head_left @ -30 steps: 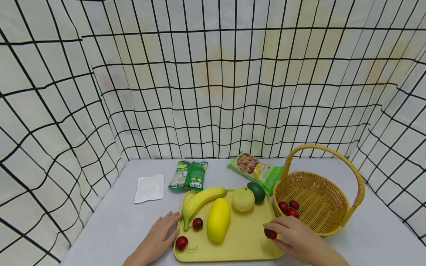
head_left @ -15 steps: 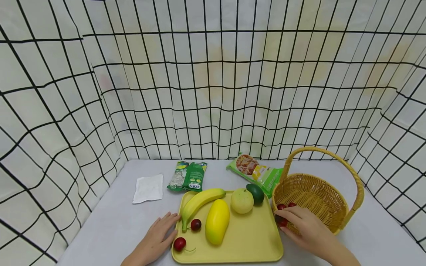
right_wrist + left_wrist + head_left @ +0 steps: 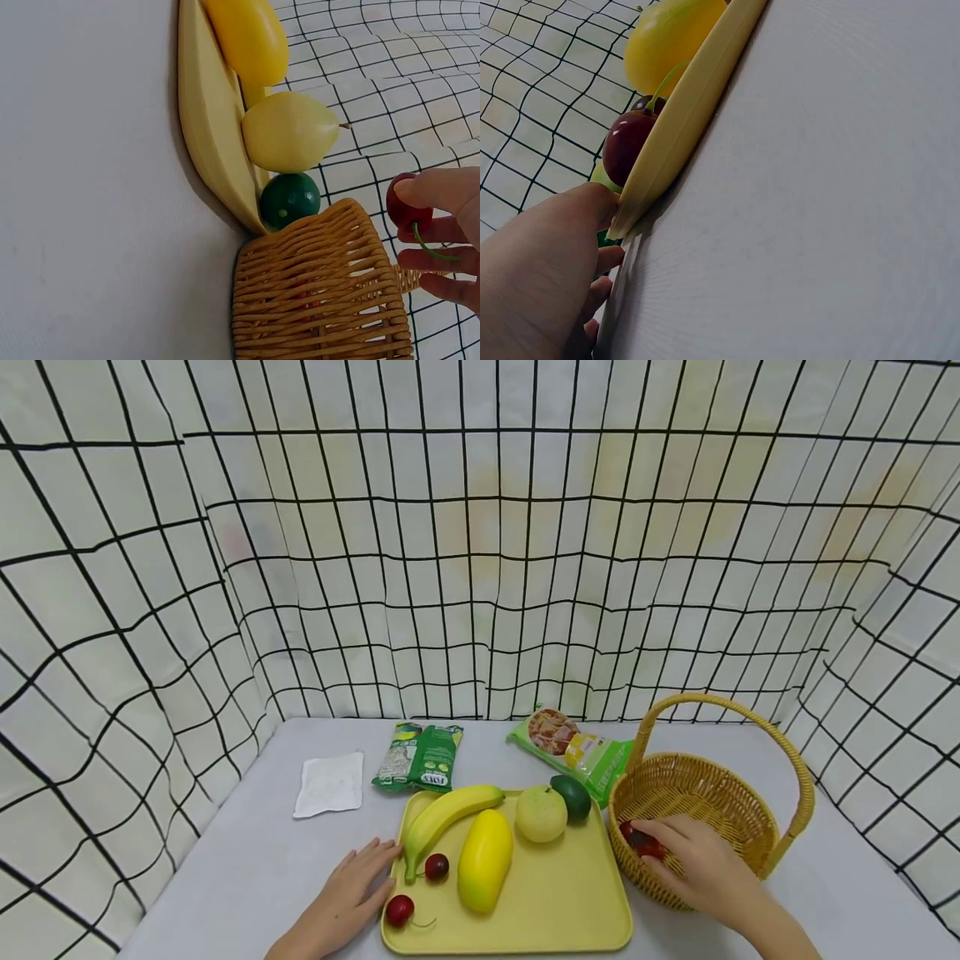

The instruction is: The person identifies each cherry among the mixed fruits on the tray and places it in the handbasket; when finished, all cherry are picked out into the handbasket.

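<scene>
My right hand (image 3: 708, 868) is over the near left part of the wicker basket (image 3: 697, 768). Between thumb and fingers it pinches a dark red cherry (image 3: 407, 204) with a green stem, just above the basket rim in the right wrist view. Red cherries inside the basket are partly hidden by that hand. My left hand (image 3: 348, 893) rests with extended fingers against the left edge of the yellow tray (image 3: 558, 910). Close beside it on the tray are a banana (image 3: 450, 814) and two cherries, a front one (image 3: 400, 910) and one by the banana (image 3: 437, 867).
A yellow mango (image 3: 485, 860), a pale round pear (image 3: 542, 814) and a dark green fruit (image 3: 572, 799) sit on the tray. Behind lie a green snack packet (image 3: 420, 757), a longer green packet (image 3: 573, 747) and a white square sheet (image 3: 330, 785). The basket's tall handle (image 3: 795, 752) arches up.
My right hand has carried the cherry from over the tray's right side, rightward and up over the basket. The left hand stays at the tray's edge.
</scene>
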### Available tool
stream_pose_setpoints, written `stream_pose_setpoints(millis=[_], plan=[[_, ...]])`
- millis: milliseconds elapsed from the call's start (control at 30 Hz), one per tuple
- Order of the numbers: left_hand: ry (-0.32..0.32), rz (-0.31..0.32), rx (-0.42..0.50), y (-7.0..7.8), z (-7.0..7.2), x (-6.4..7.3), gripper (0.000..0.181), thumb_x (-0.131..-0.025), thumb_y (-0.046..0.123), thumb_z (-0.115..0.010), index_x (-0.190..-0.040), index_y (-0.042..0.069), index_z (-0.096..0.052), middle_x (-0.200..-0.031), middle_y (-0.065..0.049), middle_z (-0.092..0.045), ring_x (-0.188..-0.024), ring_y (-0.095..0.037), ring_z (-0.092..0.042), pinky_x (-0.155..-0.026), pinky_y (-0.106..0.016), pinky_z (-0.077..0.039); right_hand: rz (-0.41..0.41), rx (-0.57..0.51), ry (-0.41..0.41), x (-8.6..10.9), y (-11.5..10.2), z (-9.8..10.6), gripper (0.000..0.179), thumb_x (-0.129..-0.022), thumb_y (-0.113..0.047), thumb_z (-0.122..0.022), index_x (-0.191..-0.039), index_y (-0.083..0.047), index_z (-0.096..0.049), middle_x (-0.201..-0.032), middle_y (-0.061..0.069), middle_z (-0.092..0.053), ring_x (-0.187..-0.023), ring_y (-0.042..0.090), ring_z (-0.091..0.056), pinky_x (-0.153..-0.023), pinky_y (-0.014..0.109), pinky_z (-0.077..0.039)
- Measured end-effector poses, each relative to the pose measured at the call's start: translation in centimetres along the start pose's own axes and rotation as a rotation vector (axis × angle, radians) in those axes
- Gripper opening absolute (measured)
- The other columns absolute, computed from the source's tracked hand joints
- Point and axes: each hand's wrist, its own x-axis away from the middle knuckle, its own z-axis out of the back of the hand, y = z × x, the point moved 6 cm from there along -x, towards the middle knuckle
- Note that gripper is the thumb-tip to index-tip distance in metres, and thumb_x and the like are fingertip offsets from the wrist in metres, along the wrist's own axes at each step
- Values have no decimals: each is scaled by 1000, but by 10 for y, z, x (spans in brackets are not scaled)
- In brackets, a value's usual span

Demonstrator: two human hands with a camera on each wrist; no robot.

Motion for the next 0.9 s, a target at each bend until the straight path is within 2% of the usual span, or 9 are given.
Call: stream_pose_setpoints(millis=[67, 333, 500, 900], plan=[[2, 2, -4, 0, 0, 1, 46, -92, 35, -53, -133, 14, -49, -139, -4, -43, -134, -28, -27, -107, -55, -15, -28, 11, -16, 1, 5, -1, 50, -61, -11, -82, -108, -13, -64, -92, -9, -61, -77, 6, -57, -62, 24, -51], [40, -50, -13, 3, 2, 2, 45, -93, 36, -51, -132, 13, -49, -138, -5, -44, -133, -28, -28, -108, -54, -15, -127, 44, -69, 9, 24, -2, 45, -65, -15, -81, -107, -13, -64, -90, -10, -62, -78, 6, -59, -63, 25, -52], [43, -52, -15, 4, 1, 2, 44, -94, 35, -50, -132, 13, -49, -138, -5, -44, -133, -28, -28, -108, -53, -15, -160, 42, -90, 14, 33, -3, 45, -65, -11, -81, -107, -12, -64, -88, -8, -62, -76, 7, -59, -61, 23, -52], [44, -47, -8, 4, 3, 4, 41, -94, 30, -51, -132, 14, -49, -138, -5, -44, -133, -28, -29, -108, -53, -15, -325, -16, -257, 25, 56, -16, 38, -73, -14, -76, -108, -10, -64, -93, -2, -64, -81, 16, -63, -66, 29, -54]])
